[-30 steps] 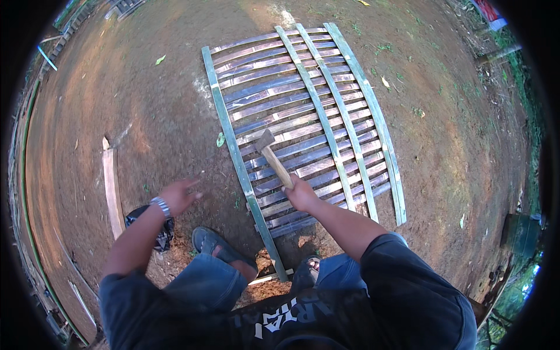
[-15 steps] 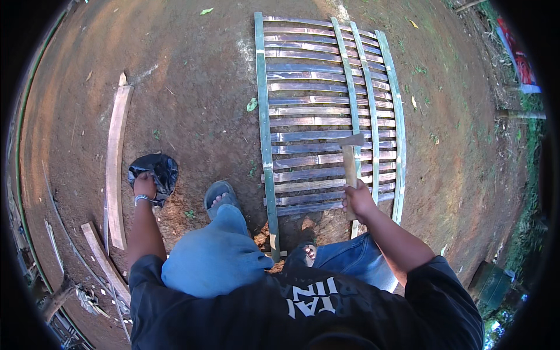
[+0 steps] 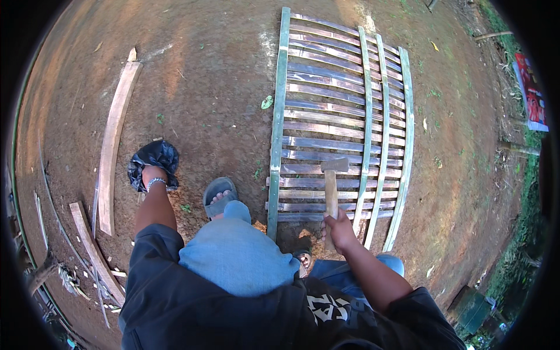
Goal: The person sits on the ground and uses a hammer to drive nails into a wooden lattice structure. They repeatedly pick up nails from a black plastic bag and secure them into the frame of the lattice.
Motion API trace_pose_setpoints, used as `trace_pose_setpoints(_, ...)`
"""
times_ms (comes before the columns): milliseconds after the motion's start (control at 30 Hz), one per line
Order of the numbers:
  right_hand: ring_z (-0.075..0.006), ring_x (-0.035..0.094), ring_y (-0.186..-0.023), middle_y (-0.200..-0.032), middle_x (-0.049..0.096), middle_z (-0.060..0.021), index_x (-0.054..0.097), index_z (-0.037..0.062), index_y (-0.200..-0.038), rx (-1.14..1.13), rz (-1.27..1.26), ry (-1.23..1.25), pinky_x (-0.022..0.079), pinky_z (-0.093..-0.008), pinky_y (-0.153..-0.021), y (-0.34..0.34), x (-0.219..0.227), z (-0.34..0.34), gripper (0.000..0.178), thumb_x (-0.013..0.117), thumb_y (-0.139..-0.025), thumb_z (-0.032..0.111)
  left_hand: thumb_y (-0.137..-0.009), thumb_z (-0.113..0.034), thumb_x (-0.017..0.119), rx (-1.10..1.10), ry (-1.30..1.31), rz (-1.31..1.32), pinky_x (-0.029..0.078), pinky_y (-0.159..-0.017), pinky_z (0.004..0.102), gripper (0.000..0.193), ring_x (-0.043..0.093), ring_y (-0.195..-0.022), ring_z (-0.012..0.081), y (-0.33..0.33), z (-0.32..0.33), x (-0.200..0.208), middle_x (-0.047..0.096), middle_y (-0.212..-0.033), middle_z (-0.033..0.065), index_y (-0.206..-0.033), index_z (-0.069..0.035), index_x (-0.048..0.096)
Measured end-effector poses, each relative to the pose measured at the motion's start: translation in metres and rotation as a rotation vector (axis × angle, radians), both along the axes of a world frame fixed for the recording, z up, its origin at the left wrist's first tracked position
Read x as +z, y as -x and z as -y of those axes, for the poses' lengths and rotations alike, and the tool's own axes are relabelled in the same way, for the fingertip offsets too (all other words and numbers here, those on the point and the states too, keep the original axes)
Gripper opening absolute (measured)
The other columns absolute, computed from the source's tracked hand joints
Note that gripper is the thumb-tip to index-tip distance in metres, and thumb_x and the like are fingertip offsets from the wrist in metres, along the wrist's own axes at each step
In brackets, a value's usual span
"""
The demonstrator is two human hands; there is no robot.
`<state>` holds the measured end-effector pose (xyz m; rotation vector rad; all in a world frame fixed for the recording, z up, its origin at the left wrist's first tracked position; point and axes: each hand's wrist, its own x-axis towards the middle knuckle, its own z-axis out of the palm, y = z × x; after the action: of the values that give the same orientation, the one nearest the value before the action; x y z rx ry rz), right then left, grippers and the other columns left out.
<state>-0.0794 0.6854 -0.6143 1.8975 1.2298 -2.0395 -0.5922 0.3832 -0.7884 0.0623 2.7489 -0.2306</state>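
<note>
My left hand (image 3: 153,173) reaches down into a black plastic bag (image 3: 165,154) on the ground at the left; its fingers are hidden inside the bag. In my right hand (image 3: 342,231) is a hatchet (image 3: 331,193), gripped low on its wooden handle with the metal head pointing away from me. The hatchet is held over the near part of a slatted bamboo panel (image 3: 277,125) lying on the ground. Many split cross slats run between its long green bamboo strips.
Left of the bag lies a long wooden plank (image 3: 115,140), with a shorter board (image 3: 96,251) nearer me. My sandalled foot (image 3: 219,195) stands between bag and panel. Bamboo scraps (image 3: 70,283) lie at the lower left. A dark green container (image 3: 471,309) sits at the lower right.
My left hand has gone deeper into the bag, so its fingers no longer show. My right hand has drawn the hatchet nearer to me and slightly left. The view has shifted.
</note>
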Motion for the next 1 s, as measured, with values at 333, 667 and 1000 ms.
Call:
trace_pose_setpoints(333,-0.0163,0.059,-0.059,-0.082,0.058,-0.0079,0.043,0.0029,-0.124,0.077,0.009,-0.042,0.052,-0.0338,-0.050,0.002,-0.010,0.008,0.029,0.060,-0.103,0.014,-0.091,-0.006,0.062,0.131,-0.340,-0.265,0.052,-0.095,0.0474,0.029,0.066,-0.111,0.0428,-0.017,-0.009,0.069,0.069,-0.119,0.0251,-0.119,-0.004,0.064)
trace_pose_setpoints(667,-0.0141,0.058,-0.057,-0.083,0.059,-0.0073,0.044,0.0033,-0.122,0.062,-0.141,-0.207,0.050,-0.0303,-0.047,0.034,-0.018,0.006,0.029,0.063,-0.101,0.011,-0.098,-0.005,0.063,-0.054,-1.277,-0.456,0.058,-0.080,0.0342,0.013,0.072,-0.088,0.0193,-0.034,-0.059,0.158,0.073,-0.094,0.0118,-0.110,0.000,0.058)
trace_pose_setpoints(1000,-0.0098,0.059,-0.061,-0.091,0.063,-0.0049,0.043,0.0035,-0.127,0.013,-0.509,-0.182,0.050,-0.0262,-0.049,0.163,0.038,0.015,0.042,0.069,-0.094,0.001,-0.096,-0.003,0.068,-0.327,-1.265,1.141,0.058,-0.076,0.0288,0.017,0.069,-0.084,0.0136,-0.149,-0.182,0.200,0.069,-0.091,0.0080,-0.110,-0.001,0.057)
